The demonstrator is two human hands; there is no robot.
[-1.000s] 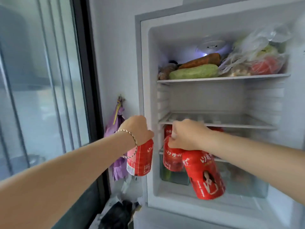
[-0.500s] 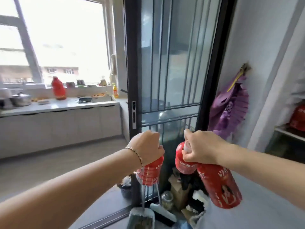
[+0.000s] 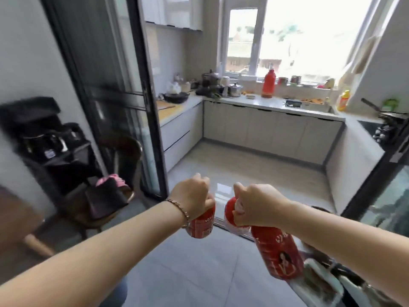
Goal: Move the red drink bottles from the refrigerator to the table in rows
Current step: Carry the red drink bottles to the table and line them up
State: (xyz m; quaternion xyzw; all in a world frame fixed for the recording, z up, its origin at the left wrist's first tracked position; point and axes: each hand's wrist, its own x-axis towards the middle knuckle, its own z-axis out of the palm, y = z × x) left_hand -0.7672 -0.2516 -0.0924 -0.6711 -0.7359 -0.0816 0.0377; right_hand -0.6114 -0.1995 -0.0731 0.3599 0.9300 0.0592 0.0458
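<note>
Left grip (image 3: pixel 190 196): curled round the top of one red bottle (image 3: pixel 201 224), which hangs below the fist with its long axis near upright.
Right grip (image 3: pixel 257 206): closed on the necks of two at once. The inner bottle (image 3: pixel 230 214) hangs close to the left one but apart from it. The outer bottle (image 3: pixel 280 258) slants toward the lower right of the frame.
Bottles' place: bottom centre of the frame, in the air above the floor (image 3: pixel 254 173).
Bench: not surely seen; the brown wooden surface (image 3: pixel 15 218) at the left edge, beside a chair (image 3: pixel 110 196), may be it.
Deciding relation: if so, the bench lies left of both grips, the left grip is nearer, and its upright bottle can land base-first.
</note>
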